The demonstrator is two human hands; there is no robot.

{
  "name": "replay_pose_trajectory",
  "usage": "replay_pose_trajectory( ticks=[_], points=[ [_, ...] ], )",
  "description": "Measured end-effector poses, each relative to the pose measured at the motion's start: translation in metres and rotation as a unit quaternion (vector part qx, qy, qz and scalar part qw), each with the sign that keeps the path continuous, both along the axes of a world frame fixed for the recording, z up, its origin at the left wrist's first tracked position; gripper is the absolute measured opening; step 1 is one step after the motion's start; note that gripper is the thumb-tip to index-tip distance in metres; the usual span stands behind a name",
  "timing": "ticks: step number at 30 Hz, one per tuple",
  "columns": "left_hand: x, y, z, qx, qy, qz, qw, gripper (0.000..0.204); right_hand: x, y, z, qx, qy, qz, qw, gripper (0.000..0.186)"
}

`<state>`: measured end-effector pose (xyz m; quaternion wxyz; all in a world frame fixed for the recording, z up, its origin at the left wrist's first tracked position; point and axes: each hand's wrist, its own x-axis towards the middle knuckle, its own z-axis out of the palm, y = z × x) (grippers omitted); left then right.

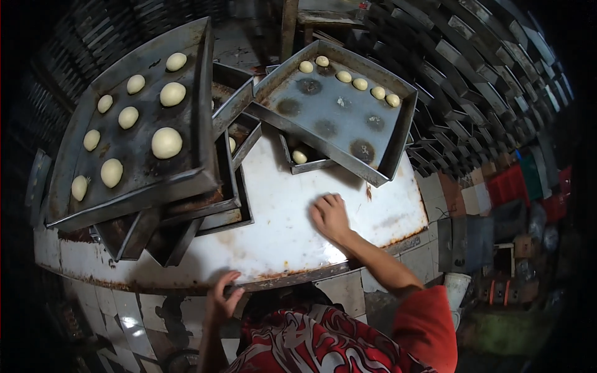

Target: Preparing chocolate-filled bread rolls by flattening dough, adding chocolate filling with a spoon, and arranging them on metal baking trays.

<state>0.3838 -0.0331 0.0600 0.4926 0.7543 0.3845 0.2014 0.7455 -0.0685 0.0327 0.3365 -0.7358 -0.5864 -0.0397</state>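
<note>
My right hand (331, 216) rests on the white tabletop (273, 199) with its fingers curled down and close together. Whatever may be under or inside it is hidden. My left hand (225, 297) hangs at the table's front edge, thumb and fingers apart, holding nothing. Ahead and right is a metal tray (342, 102) with several small dough balls (344, 76) lined along its far side. A deep metal tray (134, 194) at the left carries several larger dough balls (166, 143) spread in rows. One more dough ball (299, 156) shows in a lower tray beneath the right tray's near side.
More metal trays (239, 205) are stacked crosswise under the left tray, corners jutting over the table. Tall stacks of empty pans (460, 68) stand at the right and far left. A white bucket (457, 287) and red crates (507, 186) are on the floor at right.
</note>
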Motion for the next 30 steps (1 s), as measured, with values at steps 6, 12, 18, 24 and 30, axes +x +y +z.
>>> replay_pose_trajectory(
  ticks=[6, 12, 18, 24, 30],
  points=[
    [0.011, 0.019, 0.030, -0.054, -0.056, -0.134, 0.988, 0.038, -0.055, -0.046, -0.009, -0.013, -0.022, 0.101, 0.995, 0.012],
    [0.027, 0.026, 0.032, -0.004, -0.098, -0.255, 0.962, 0.026, -0.050, -0.047, 0.011, -0.182, -0.122, -0.113, 0.969, 0.035],
    [0.025, 0.020, 0.018, -0.141, -0.075, -0.185, 0.970, 0.023, -0.002, -0.048, 0.102, -0.324, 0.104, 0.110, 0.934, 0.033],
    [0.119, -0.002, 0.021, -0.242, -0.124, -0.258, 0.927, 0.020, 0.172, 0.039, 0.133, -0.237, -0.075, 0.079, 0.965, 0.027],
    [0.151, -0.014, 0.034, -0.213, -0.036, -0.200, 0.956, 0.023, 0.236, 0.085, 0.144, -0.360, 0.043, 0.130, 0.923, 0.037]
  ],
)
